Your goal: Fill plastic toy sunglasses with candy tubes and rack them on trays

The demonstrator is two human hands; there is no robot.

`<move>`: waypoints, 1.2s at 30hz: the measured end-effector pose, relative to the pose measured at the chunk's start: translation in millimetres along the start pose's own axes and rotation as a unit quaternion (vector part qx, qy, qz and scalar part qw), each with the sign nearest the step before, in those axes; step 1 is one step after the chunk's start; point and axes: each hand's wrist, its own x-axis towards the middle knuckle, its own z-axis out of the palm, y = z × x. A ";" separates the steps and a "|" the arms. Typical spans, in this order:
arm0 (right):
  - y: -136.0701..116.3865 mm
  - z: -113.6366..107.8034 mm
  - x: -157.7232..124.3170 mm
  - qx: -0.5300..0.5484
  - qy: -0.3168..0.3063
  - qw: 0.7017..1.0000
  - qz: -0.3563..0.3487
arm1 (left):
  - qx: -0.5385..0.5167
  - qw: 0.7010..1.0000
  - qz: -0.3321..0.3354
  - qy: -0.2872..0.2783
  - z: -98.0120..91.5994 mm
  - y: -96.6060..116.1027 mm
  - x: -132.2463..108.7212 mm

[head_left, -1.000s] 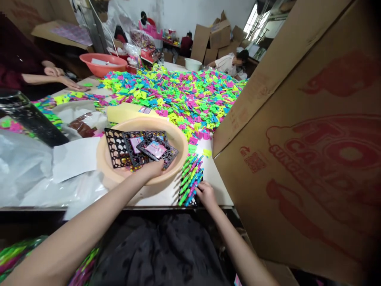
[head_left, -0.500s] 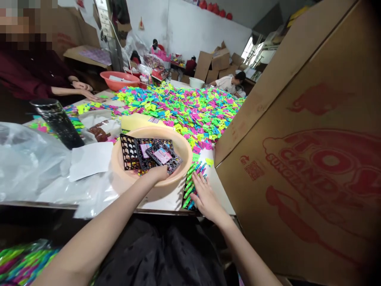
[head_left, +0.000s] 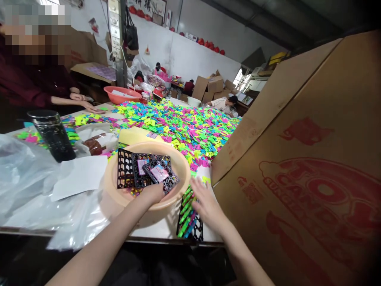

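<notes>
— Shifted since a second ago: right hand off the near end of the clip-filled grid, now spread flat over its far half, fingers open, gripping nothing. Camera tilted up too.

— And the left hand?

— Same place as before, at six o'clock on the rim of the beige basin, curled over the edge. Touching the nearest of the black grid cards; impossible to tell whether pinching it or only resting there.

— Whereabouts of that filled grid?

— Flat on the surface, at four o'clock from the basin, near end right at the front edge, green, pink and blue clips lying in rows across it.

— Anything else close by?

— Big cardboard box at three o'clock, almost touching the right hand. Heap of loose coloured clips at twelve o'clock. Black flask and white paper off at nine to ten o'clock, plus another person's hands further back.

— Risks from here?

— Probably a slide: grid sitting so near the edge, one push toward six o'clock and over onto the lap. Also clips popping out of their rows under an uneven press. Possibly a knuckle catching the box flap on a sideways move.
</notes>
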 end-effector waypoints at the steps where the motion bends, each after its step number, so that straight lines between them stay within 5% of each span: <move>1: 8.5 1.2 6.0 -0.003 0.017 1.000 0.024 | 0.003 1.000 -0.012 0.002 -0.2 -0.3 -0.6; 6: 52.7 15.7 27.5 0.034 -0.012 0.999 0.039 | 0.001 0.999 -0.041 0.022 -3.0 -3.5 -2.5; 8: 75.7 9.4 45.5 0.059 0.045 0.996 0.055 | -0.008 0.998 -0.044 0.033 -6.0 -5.1 -4.5; 11: 118.1 -8.8 93.3 0.046 0.174 0.967 0.178 | -0.026 0.997 -0.042 0.056 -11.9 -7.0 -12.7; 15: 167.0 -9.4 157.4 0.028 0.170 0.939 0.296 | -0.105 0.987 -0.044 0.111 -15.6 -11.3 -33.8; 17: 178.7 -0.8 172.5 0.023 0.144 0.931 0.335 | -0.241 0.958 -0.030 0.151 -13.8 -14.3 -45.3; 20: 179.3 2.9 172.8 0.018 0.133 0.924 0.357 | -0.460 0.869 0.002 0.185 -10.9 -15.4 -59.5; 24: 147.8 -14.5 145.1 0.038 0.188 0.929 0.316 | -0.640 0.741 0.001 0.203 -15.8 -5.1 -71.7; 28: 68.1 -30.0 97.1 0.174 0.275 0.935 0.139 | -0.736 0.651 0.009 0.185 -23.1 15.5 -83.3; 32: -22.3 -30.5 57.4 0.268 0.202 0.941 0.048 | -0.763 0.613 0.059 0.195 -21.0 34.9 -98.6; 36: -69.1 -17.6 36.8 0.362 0.128 0.922 -0.036 | -0.776 0.600 0.075 0.178 -13.9 46.5 -111.6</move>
